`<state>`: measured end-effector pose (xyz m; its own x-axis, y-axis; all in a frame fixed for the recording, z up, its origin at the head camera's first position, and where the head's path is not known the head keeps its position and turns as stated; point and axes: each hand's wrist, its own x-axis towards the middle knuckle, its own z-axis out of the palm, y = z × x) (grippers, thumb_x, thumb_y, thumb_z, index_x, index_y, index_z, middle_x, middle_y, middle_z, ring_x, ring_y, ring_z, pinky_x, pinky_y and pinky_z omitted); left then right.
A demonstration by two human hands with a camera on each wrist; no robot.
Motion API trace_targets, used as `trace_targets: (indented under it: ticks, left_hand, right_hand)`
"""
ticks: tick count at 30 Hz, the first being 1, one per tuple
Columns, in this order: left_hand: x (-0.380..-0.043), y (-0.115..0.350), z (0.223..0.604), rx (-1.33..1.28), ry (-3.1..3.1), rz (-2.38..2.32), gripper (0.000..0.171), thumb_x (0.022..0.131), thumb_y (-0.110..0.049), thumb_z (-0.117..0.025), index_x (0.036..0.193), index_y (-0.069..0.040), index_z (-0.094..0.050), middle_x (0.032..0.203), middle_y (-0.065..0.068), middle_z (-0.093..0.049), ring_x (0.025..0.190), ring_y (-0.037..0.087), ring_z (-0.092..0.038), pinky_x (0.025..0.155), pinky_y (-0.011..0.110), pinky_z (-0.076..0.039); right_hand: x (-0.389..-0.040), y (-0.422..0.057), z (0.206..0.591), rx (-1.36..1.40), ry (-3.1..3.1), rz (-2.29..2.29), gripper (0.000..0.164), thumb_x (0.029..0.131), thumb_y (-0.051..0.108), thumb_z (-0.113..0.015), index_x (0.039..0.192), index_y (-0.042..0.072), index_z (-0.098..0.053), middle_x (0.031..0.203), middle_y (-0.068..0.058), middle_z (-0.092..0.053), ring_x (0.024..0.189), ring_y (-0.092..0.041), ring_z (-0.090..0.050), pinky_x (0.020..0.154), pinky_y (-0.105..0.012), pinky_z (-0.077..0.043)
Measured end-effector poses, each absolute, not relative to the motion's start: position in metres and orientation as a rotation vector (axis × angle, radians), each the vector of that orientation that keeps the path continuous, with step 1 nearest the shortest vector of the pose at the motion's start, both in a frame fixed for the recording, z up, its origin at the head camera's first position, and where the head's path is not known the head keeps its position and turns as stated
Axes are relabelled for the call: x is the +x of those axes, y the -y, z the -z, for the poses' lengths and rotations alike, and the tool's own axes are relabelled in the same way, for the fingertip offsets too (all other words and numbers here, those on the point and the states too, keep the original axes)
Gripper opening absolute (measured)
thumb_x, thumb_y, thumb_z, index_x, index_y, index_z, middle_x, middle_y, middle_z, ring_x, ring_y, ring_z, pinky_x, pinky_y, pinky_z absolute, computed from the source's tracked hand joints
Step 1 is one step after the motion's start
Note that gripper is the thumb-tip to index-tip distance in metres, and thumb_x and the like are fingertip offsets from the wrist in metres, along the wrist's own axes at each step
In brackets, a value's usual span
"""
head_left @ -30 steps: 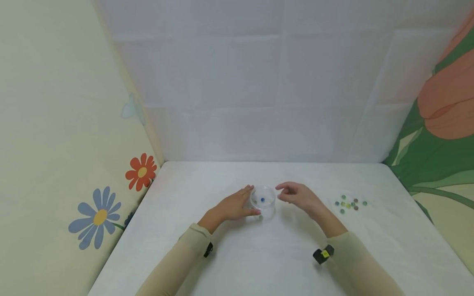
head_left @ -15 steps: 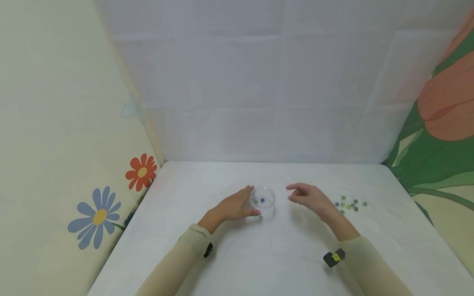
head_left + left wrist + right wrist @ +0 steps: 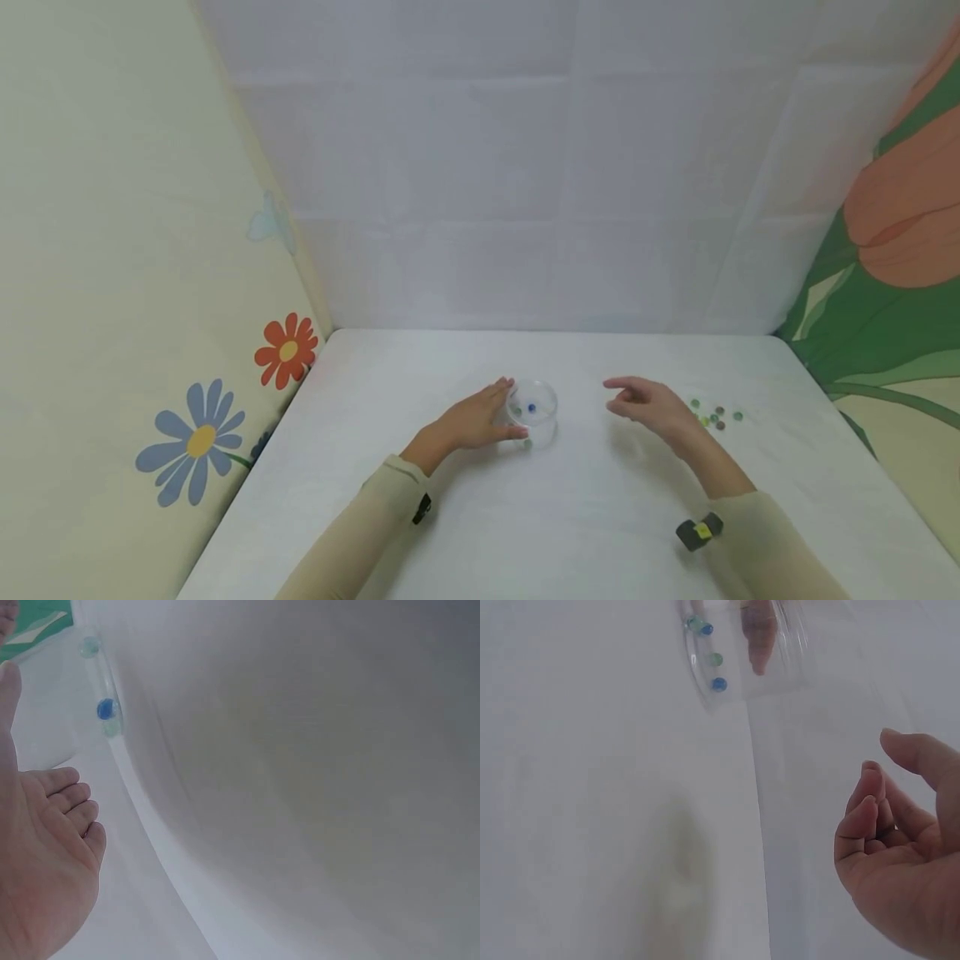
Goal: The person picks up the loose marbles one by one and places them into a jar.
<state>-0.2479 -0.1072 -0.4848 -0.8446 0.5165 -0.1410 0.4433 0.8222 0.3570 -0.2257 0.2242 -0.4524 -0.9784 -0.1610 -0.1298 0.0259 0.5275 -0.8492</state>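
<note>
A clear plastic cup (image 3: pixel 545 427) stands upright mid-table with several blue and green marbles inside, among them a blue marble (image 3: pixel 532 407). My left hand (image 3: pixel 467 422) holds the cup from its left side, thumb in front and fingers behind. In the left wrist view the palm of the left hand (image 3: pixel 52 862) faces the cup wall (image 3: pixel 49 705). My right hand (image 3: pixel 660 411) hovers right of the cup, between it and loose marbles (image 3: pixel 738 416). The right wrist view shows the right hand (image 3: pixel 900 859) loosely curled, thumb apart from the fingers, with nothing between them.
Several green, yellow and brownish marbles lie scattered at the right of the white-covered table (image 3: pixel 465 533), partly hidden behind my right hand. A white cloth backdrop (image 3: pixel 480 208) rises at the far edge. Flower-printed cloths (image 3: pixel 198 442) hang at both sides.
My right hand has moved away from the cup to the right, toward the loose marbles, covering some of them from view. My left hand and the cup have stayed in place.
</note>
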Motion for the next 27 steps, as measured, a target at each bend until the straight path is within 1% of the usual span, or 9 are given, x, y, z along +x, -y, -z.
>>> trace_targets:
  ticks: [5,7,17,21,24,27]
  left_hand:
    - [-0.247,0.107,0.485,0.741,-2.775,-0.457,0.103,0.091,-0.075,-0.053,0.164,-0.013,-0.016,0.170,0.006,-0.014,0.157,0.023,-0.014,0.126,0.042,-0.021]
    - [-0.247,0.108,0.485,0.742,-2.777,-0.452,0.102,0.091,-0.075,-0.052,0.164,-0.013,-0.017,0.170,0.005,-0.013,0.157,0.022,-0.013,0.126,0.041,-0.021]
    - [-0.247,0.108,0.486,0.744,-2.774,-0.455,0.103,0.090,-0.077,-0.051,0.164,-0.014,-0.017,0.170,0.004,-0.013,0.157,0.021,-0.013,0.126,0.041,-0.022]
    - [-0.248,0.108,0.487,0.753,-2.777,-0.444,0.103,0.090,-0.078,-0.050,0.164,-0.014,-0.016,0.170,0.003,-0.013,0.157,0.022,-0.013,0.126,0.041,-0.022]
    - [-0.249,0.108,0.488,0.757,-2.778,-0.446,0.103,0.090,-0.077,-0.051,0.164,-0.013,-0.017,0.170,0.004,-0.013,0.157,0.022,-0.013,0.126,0.042,-0.022]
    - [-0.250,0.108,0.489,0.756,-2.779,-0.446,0.103,0.090,-0.077,-0.051,0.164,-0.013,-0.017,0.170,0.004,-0.014,0.157,0.023,-0.013,0.126,0.042,-0.022]
  right_hand:
    - [-0.224,-0.234,0.455,-0.058,-2.601,1.403,0.052,0.096,0.032,-0.072,0.141,0.011,-0.058,0.108,-0.010,-0.067,0.098,-0.023,-0.061,0.089,-0.045,-0.052]
    - [-0.223,-0.238,0.455,-0.015,-2.611,1.388,0.055,0.095,0.037,-0.072,0.142,0.011,-0.058,0.108,-0.010,-0.067,0.097,-0.023,-0.060,0.088,-0.045,-0.052]
    - [-0.217,-0.271,0.460,0.056,-2.636,1.351,0.062,0.097,0.045,-0.068,0.146,0.010,-0.053,0.111,-0.010,-0.064,0.100,-0.025,-0.057,0.084,-0.038,-0.050]
    - [-0.214,-0.289,0.459,0.066,-2.638,1.321,0.062,0.099,0.044,-0.065,0.149,0.009,-0.049,0.116,-0.014,-0.063,0.103,-0.028,-0.056,0.083,-0.038,-0.050]
    - [-0.212,-0.303,0.461,0.073,-2.660,1.288,0.061,0.101,0.041,-0.063,0.149,0.007,-0.048,0.119,-0.016,-0.062,0.105,-0.029,-0.056,0.084,-0.039,-0.050]
    - [-0.212,-0.315,0.464,0.084,-2.670,1.265,0.062,0.102,0.042,-0.061,0.150,0.005,-0.046,0.121,-0.017,-0.062,0.106,-0.029,-0.056,0.087,-0.040,-0.050]
